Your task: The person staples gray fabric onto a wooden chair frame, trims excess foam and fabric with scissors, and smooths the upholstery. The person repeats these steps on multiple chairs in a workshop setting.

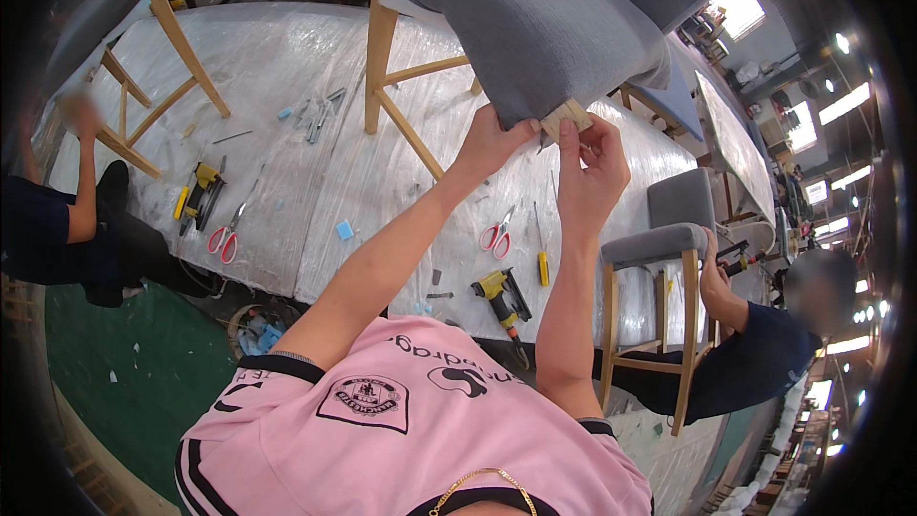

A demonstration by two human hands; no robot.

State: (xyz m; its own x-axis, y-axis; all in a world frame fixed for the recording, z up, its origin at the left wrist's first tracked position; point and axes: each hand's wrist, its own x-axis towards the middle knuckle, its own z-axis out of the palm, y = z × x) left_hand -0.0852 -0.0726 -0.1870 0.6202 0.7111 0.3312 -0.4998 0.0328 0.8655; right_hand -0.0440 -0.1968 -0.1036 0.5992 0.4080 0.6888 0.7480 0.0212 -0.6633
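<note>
A chair with grey upholstery (564, 29) and pale wooden legs (379, 67) stands on the plastic-covered worktable (315, 48) in front of me. At its near lower corner, my right hand (594, 167) pinches a small, flat, pale wood-coloured piece (567, 118) between thumb and fingers. That piece lies against the upholstery; its exact kind I cannot make out. My left hand (495, 145) is closed at the same corner, thumb pressed to the grey fabric edge and touching or nearly touching the piece. Its other fingers are partly hidden by the fabric.
Red-handled scissors (497, 239), a yellow screwdriver (543, 268) and a yellow-black staple gun (501, 296) lie nearby. More scissors (225, 241) and another staple gun (201, 193) lie left. Co-workers handle chairs on both sides, one beside a grey chair (654, 244).
</note>
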